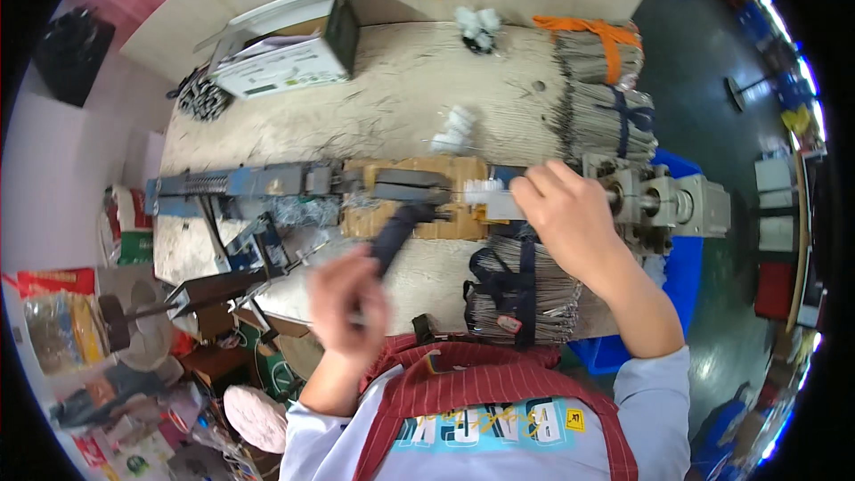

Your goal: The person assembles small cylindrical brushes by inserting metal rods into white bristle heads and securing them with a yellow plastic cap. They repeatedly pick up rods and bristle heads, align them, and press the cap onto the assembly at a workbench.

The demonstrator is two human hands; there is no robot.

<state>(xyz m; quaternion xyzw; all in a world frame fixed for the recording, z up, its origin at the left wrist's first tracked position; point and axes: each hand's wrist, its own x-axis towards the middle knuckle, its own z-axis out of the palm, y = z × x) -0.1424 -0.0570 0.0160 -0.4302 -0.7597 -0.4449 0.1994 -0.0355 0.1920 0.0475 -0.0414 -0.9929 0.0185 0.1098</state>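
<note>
My left hand [347, 307], smeared by motion, is closed at the lower end of a black handle [396, 236]. That handle slants up to a dark metal clamp [411, 185] on a brown wooden block [363, 221]. My right hand [565, 218] is closed, its fingertips on a small pale grey block [504, 206] at the right side of the wood; what lies under the fingers is hidden. A white, ridged piece [482, 186] sits just left of those fingertips. A thin rod runs between clamp and white piece.
A long blue metal bench fixture [267, 180] stretches left; a grey machine head [655, 200] stands right. Bundles of thin metal rods [525, 289], [610, 120] lie near and far. A carton [285, 62] and white clumps [456, 129] are behind. A blue bin [681, 276] is beside the table.
</note>
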